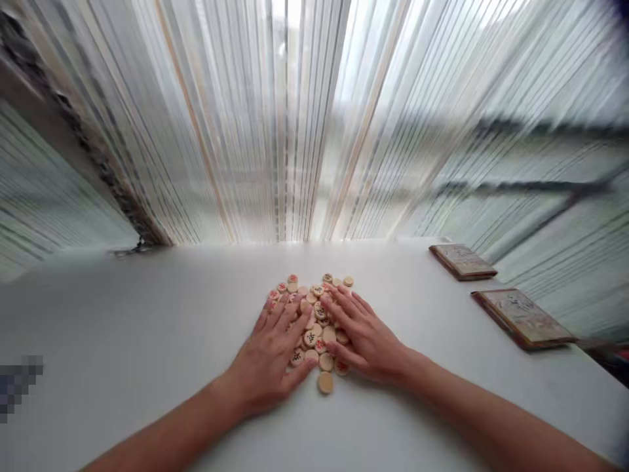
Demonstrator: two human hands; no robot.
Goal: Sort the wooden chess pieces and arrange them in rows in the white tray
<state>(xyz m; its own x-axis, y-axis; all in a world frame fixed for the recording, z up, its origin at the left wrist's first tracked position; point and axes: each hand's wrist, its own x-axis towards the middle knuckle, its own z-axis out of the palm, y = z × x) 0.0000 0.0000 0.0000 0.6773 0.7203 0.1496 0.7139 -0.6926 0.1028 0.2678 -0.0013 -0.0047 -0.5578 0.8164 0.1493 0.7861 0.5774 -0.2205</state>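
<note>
A heap of round wooden xiangqi pieces [310,338], some marked in red and some in black, others plain side up, lies on the white table [147,367]. My left hand [270,351] rests on the heap's left side with fingers spread. Over its right side lies my right hand [366,334], its fingers also stretched out. Both palms face down, and pieces under them are partly hidden. One plain piece [325,382] sits at the near edge of the heap, between my hands and apart from my fingers.
Two flat boxes or books [462,260] with printed covers lie at the table's right edge, the nearer one [525,316] larger in view. A string curtain [295,131] hangs behind the table. At the back left stands a dark post [108,170].
</note>
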